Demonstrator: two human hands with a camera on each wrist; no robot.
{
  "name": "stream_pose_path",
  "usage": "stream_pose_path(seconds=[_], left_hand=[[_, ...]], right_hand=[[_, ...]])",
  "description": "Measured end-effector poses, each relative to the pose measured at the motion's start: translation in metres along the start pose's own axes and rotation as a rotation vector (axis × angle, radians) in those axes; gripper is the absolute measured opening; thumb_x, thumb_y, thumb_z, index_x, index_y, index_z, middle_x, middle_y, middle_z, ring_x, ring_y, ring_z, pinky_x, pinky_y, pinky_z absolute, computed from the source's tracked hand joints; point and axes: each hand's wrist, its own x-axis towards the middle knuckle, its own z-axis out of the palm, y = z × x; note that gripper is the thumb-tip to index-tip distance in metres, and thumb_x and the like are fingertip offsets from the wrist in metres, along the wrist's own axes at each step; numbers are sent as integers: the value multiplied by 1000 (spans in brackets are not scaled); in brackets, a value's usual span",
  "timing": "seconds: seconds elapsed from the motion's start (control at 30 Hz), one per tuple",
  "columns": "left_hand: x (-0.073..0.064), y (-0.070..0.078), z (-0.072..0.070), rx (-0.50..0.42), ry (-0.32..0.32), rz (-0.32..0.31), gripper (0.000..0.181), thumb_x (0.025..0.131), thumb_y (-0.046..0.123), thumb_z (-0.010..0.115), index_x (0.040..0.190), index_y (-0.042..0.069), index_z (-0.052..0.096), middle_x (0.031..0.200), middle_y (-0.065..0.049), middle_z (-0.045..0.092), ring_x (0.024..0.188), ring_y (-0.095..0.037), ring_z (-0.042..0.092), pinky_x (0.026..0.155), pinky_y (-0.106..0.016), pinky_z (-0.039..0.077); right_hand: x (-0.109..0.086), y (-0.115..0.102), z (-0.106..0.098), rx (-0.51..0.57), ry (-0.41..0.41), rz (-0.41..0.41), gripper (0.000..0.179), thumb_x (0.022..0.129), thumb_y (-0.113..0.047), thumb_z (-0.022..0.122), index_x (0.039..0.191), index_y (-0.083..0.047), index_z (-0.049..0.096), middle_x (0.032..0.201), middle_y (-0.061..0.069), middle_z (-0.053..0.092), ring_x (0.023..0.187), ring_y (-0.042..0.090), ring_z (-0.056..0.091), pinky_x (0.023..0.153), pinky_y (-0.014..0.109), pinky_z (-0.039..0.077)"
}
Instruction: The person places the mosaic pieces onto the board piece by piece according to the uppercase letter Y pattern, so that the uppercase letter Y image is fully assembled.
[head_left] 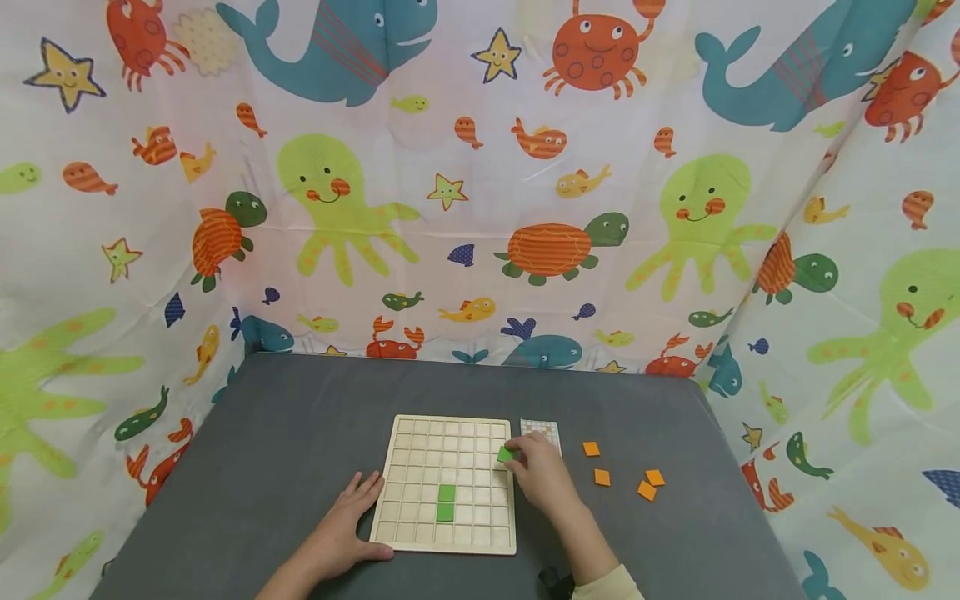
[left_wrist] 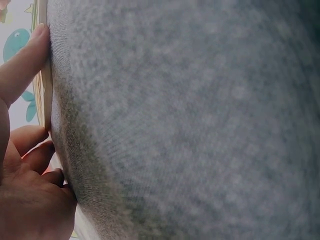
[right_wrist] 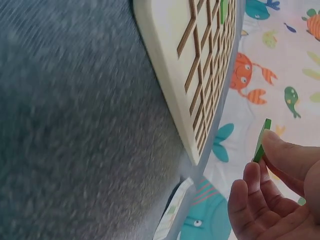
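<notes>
A pale wooden grid board (head_left: 487, 533) lies on the table, with two green square tiles (head_left: 446, 502) sitting one above the other in its cells. Along the board's left side, my left hand (head_left: 341, 525) rests spread, thumb at the near corner and fingertips against the edge. The left wrist view shows that thumb (left_wrist: 27, 62) touching the board's rim. My right hand (head_left: 543, 475) pinches a green square tile (right_wrist: 262, 140) between thumb and fingers. In the right wrist view this tile is held apart from the board's surface, near its right edge in the head view.
Several orange square tiles (head_left: 602, 477) lie loose on the grey table (head_left: 300, 442) to the right. Beyond my right hand is a small printed grid card (head_left: 540, 428), partly covered by the hand. A sea-animal patterned curtain (head_left: 465, 250) surrounds the table's back and sides.
</notes>
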Motion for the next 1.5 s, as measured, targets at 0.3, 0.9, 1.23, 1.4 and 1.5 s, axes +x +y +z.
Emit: stream_pose_path(seconds=[0.3,0.9,1.23,1.4,1.5], left_hand=[[0,2,-2,1,3,-10,119,60,49,93,157,11,37,166,-10,29,155,-43,10,115,-71,21],[0,0,-2,-8,10,0,119,60,50,93,158,13,36,166,-8,28,155,-42,9,114,-72,23],[0,1,-2,-1,4,-4,120,59,51,93,158,12,36,166,-9,29,155,-42,9,113,-71,23],[0,2,-1,5,0,0,121,58,52,93,158,12,36,166,-10,29,155,-42,10,114,-71,23],[-1,1,-1,10,-2,1,121,58,52,92,158,11,36,166,-10,30,155,-42,10,114,-71,23]], right_hand=[[5,-15,12,31,-58,-14,22,89,-8,76,111,-7,74,107,8,64,80,13,59,63,25,48],[19,-37,45,14,-137,-21,22,89,-14,78,110,-12,76,106,3,65,76,7,56,59,24,45],[23,-44,62,0,-186,-30,21,88,-15,79,109,-14,78,105,2,67,80,11,63,63,26,49],[22,-46,67,-20,-204,-22,20,87,-14,80,107,-12,78,99,3,67,78,10,61,63,26,49],[22,-46,69,-38,-206,-20,21,86,-15,80,107,-13,79,98,2,67,76,9,59,63,26,48]])
